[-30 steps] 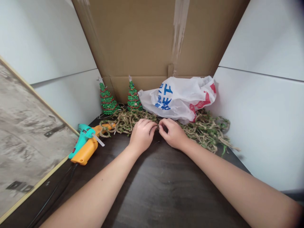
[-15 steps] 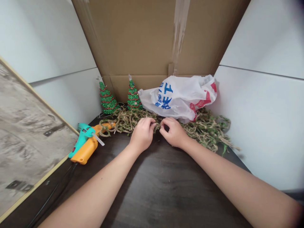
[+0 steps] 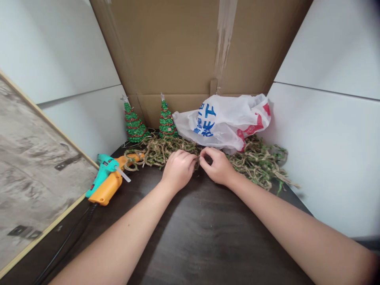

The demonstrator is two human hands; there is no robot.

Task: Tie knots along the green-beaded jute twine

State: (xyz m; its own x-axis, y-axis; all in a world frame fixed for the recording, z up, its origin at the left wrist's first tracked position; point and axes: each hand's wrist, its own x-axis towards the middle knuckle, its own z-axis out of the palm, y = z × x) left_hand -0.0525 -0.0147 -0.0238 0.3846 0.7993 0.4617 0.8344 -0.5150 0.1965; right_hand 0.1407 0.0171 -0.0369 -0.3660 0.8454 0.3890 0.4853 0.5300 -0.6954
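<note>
A long tangle of brown jute twine garland with small green leaves [image 3: 257, 164] runs across the back of the dark table. My left hand [image 3: 179, 168] is closed at the garland's front edge, its thumb and fingers pinched on a strand. Almost touching it, my right hand [image 3: 218, 164] pinches the same stretch of twine between thumb and forefinger, leaving a round gap behind the fingertips. The exact bit between the fingertips is small and mostly hidden.
Two green beaded Christmas trees [image 3: 135, 124] stand behind the garland, beside a crumpled white plastic bag [image 3: 225, 120]. At the left lie a teal-and-orange glue gun [image 3: 107, 182] with a black cord and a wood-edged board [image 3: 38, 174]. Cardboard [image 3: 166, 47] closes off the back.
My left hand has rolled slightly forward and right, its fingers now closer to my right fingertips. My right hand has barely shifted. The other things have stayed put.
</note>
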